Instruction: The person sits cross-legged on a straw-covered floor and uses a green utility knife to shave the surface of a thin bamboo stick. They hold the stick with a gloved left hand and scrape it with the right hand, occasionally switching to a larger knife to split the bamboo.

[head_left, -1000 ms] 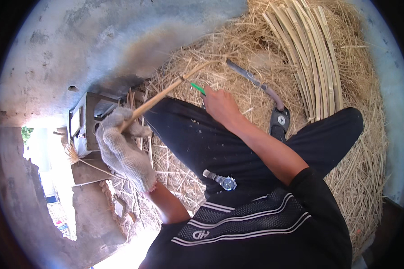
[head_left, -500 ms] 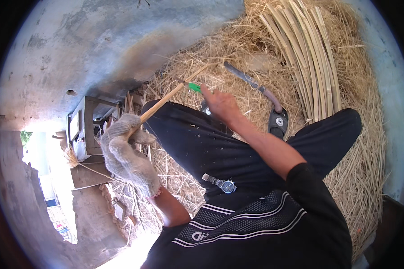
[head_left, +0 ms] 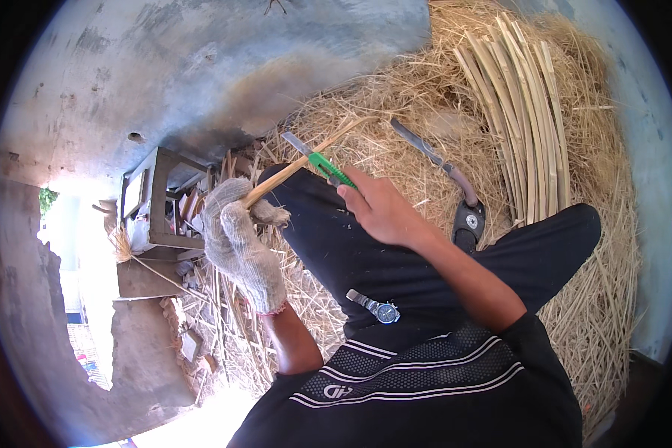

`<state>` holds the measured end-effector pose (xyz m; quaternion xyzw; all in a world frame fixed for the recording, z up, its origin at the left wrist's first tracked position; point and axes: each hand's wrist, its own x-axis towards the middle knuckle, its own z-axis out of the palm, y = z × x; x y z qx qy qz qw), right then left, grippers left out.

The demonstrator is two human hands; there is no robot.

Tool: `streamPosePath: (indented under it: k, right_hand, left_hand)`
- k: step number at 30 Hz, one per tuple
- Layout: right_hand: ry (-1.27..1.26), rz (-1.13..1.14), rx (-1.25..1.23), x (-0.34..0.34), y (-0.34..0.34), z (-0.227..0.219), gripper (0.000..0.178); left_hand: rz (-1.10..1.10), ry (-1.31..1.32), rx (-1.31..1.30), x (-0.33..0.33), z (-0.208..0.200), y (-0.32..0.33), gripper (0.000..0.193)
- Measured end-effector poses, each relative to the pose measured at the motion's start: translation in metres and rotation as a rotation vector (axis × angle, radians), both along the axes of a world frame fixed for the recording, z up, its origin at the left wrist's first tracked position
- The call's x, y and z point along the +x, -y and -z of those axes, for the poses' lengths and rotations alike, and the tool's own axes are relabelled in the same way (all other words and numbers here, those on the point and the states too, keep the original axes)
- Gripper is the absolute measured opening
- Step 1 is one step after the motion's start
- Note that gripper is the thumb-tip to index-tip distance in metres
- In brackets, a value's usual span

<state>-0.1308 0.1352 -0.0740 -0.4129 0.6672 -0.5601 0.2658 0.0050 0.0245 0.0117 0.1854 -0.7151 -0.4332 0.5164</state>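
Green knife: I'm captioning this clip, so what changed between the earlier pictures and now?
The gloved left hand has shifted right, narrowing the gap along the tan strip to the green knife in the right hand; more of the blade shows. Nothing was newly gripped or released. The large knife, watch and bundle of strips stayed put.

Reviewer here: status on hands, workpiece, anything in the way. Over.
Gloved left hand grips pale strip. Right hand holds green cutter, blade out, across strip; contact unclear. Large knife on straw, apart from both hands.
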Motion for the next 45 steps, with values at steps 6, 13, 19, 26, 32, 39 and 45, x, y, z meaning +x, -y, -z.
streamPosePath:
  k: [6, 13, 19, 26, 32, 39, 45]
  right_hand:
    - [-0.163, 0.147, -0.209, 0.054, -0.013, -0.032, 0.018]
    - [-0.245, 0.123, -0.160, 0.067, -0.013, -0.033, 0.018]
    - [-0.372, 0.084, 0.007, 0.057, 0.001, -0.044, 0.020]
    - [-0.388, 0.129, -0.016, 0.064, 0.009, -0.034, 0.022]
    - [-0.432, 0.074, 0.060, 0.068, 0.013, -0.045, 0.017]
    - [-0.429, 0.123, 0.073, 0.049, 0.006, -0.041, 0.021]
    - [-0.415, 0.154, 0.020, 0.054, 0.020, -0.028, 0.021]
  left_hand:
    - [-0.186, 0.024, 0.083, -0.009, -0.014, -0.023, 0.022]
    - [-0.167, 0.048, -0.015, -0.004, -0.009, -0.025, 0.019]
    - [-0.142, 0.050, 0.043, 0.005, -0.008, 0.000, 0.019]
    - [-0.143, 0.053, -0.072, 0.008, -0.005, -0.003, 0.018]
    - [-0.215, 0.135, -0.162, 0.013, 0.003, 0.014, 0.018]
    - [-0.123, 0.019, -0.028, 0.009, 0.001, -0.002, 0.019]
    - [-0.182, 0.086, -0.052, 0.005, -0.003, -0.001, 0.017]
